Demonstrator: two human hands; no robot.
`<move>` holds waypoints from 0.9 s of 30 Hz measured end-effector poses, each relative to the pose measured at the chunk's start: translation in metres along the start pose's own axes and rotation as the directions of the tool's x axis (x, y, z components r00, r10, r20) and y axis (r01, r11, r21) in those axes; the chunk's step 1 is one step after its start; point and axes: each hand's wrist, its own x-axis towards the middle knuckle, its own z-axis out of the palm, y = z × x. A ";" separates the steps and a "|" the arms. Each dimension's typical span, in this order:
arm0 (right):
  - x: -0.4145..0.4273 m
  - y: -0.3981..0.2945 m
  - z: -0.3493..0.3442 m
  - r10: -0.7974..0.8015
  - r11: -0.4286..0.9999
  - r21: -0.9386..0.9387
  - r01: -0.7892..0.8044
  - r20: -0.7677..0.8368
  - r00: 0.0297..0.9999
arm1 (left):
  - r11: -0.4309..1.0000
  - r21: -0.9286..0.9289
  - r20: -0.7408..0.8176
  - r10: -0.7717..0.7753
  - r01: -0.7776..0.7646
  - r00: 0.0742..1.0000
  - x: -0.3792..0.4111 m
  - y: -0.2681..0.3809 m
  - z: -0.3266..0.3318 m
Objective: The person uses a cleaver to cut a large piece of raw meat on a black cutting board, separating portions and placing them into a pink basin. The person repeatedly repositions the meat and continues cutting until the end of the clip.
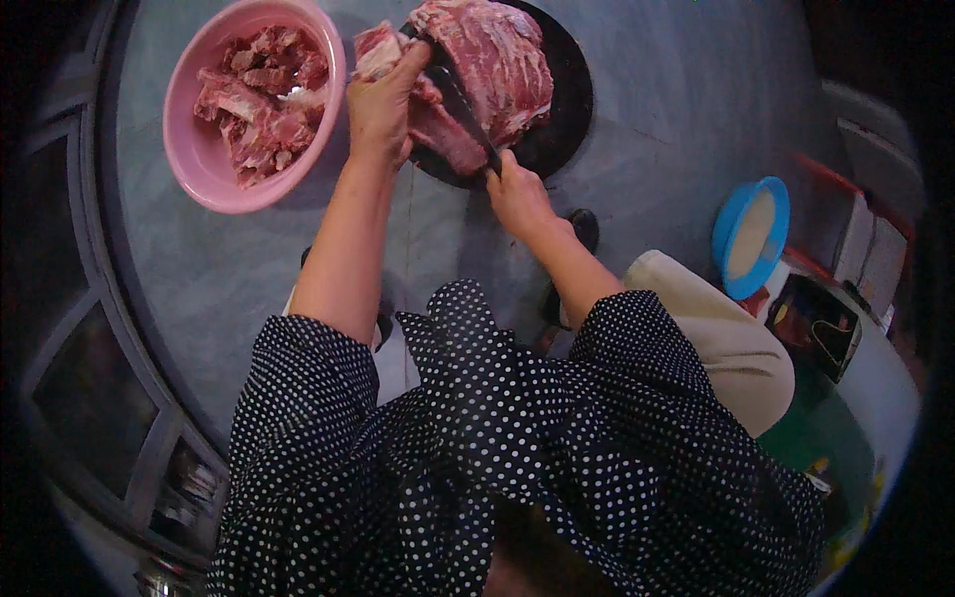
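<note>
My left hand (384, 104) grips a piece of raw meat (448, 138) at the left side of a round dark board (571, 97). In my right hand (522, 190) is the handle of a dark-bladed knife (459, 101). Its blade points away from me, lying between the held piece and a large slab of raw ribs (489, 63). The slab rests on the board and runs past the top of the view. Left of my hands stands a pink plastic basin (183, 145) with several chunks of raw meat on the bone (257, 112) in it.
The board and basin stand on a grey floor (656, 119). To the right is a blue basin (776, 239) with pale contents, near a dark open box (813, 321). A dark-framed glazed door or window (93, 239) curves along the left. My bent knee (716, 343) is right of centre.
</note>
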 end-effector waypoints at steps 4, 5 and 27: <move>-0.001 0.003 -0.001 0.014 0.999 0.032 -0.014 -0.008 1.000 | 0.996 -0.079 0.022 -0.048 0.050 0.999 -0.005 0.004 -0.036; -0.002 0.004 0.002 0.028 0.999 0.039 -0.027 -0.014 1.000 | 0.994 -0.093 0.006 -0.055 0.055 0.998 -0.003 0.005 -0.040; -0.004 0.003 -0.025 0.109 0.993 0.034 -0.111 0.043 0.993 | 0.996 -0.044 -0.303 -0.084 0.074 0.949 -0.012 -0.041 -0.017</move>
